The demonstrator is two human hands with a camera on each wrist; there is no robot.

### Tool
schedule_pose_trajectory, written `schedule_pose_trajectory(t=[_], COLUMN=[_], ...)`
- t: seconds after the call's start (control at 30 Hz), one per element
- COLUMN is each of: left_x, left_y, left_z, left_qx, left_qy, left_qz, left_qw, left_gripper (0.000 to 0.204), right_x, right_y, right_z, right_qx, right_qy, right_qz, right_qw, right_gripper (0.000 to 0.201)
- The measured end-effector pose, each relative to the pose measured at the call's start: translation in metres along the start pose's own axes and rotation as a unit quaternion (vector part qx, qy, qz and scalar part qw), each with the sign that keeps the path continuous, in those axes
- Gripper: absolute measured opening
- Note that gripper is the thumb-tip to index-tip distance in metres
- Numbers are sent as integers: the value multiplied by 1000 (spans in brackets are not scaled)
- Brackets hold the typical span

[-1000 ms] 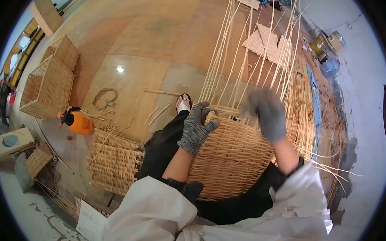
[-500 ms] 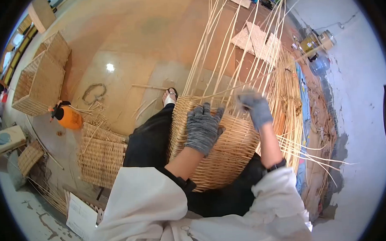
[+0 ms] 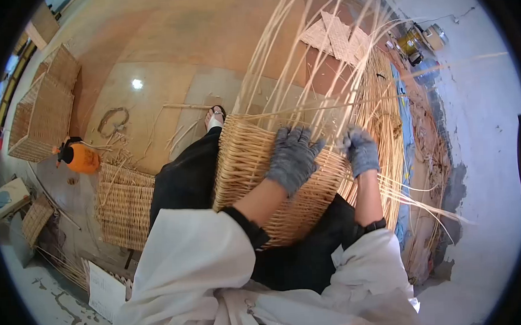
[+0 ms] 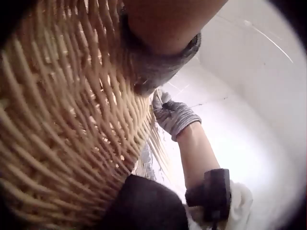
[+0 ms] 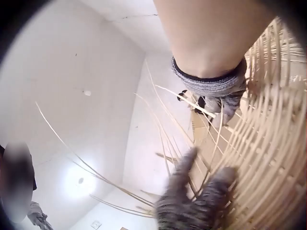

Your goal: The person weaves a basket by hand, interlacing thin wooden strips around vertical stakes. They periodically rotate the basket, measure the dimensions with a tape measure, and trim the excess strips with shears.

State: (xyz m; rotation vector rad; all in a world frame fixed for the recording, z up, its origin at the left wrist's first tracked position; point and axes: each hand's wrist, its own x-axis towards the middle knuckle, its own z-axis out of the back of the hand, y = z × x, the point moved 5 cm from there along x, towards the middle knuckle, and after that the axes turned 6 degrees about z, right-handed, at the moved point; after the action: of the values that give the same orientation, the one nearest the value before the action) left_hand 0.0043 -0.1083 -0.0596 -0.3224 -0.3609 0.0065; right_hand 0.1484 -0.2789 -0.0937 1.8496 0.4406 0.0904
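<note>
A wicker basket with tall upright stakes rests across the person's lap. The gloved left hand lies against its wall, fingers spread at the rim; those fingers also show in the right wrist view, left hand. At the rim's right part, the gloved right hand has curled fingers and pinches a thin strand, which runs out from that hand in the right wrist view. From the left wrist view the right hand is beyond the basket wall; the left fingertips are hidden there.
Bundled long rods lie to the right, beside a wall. On the left are an orange spray bottle, a woven panel and woven boxes. Flat woven pieces lie beyond the stakes, and a sandalled foot stands by the basket.
The left hand has shifted right along the basket wall from its left edge. The right hand has come down beside the rim's right part. The head view has shifted, and the basket appears turned.
</note>
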Motion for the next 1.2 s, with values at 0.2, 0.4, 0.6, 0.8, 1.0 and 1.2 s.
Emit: schedule_pose_trajectory(t=[0.2,0.4,0.6,0.8,1.0,1.2], left_x=[16,13,-62,-44,-45,-49], left_y=[-14,-15,65,141,143,147], left_z=[6,-1,85,37,38,31], left_qx=[-10,-42,-286,-469,-524,-571], left_qy=[189,157,-278,-103,-91,-97], left_qz=[133,100,160,271,254,276], left_qw=[973,982,903,834,808,768], left_gripper=[57,47,42,50,49,56], right_x=[24,-96,-95,-71,-53,-77], right_y=[52,30,54,23,3,23], right_z=[-82,34,-116,-251,-234,-305], right_qx=[-493,-181,-436,-618,-408,-586], right_qy=[-41,-246,-65,36,-77,-14], right_qz=[284,24,17,298,126,196], right_qw=[821,952,897,726,901,786], right_gripper=[42,40,33,23,31,24])
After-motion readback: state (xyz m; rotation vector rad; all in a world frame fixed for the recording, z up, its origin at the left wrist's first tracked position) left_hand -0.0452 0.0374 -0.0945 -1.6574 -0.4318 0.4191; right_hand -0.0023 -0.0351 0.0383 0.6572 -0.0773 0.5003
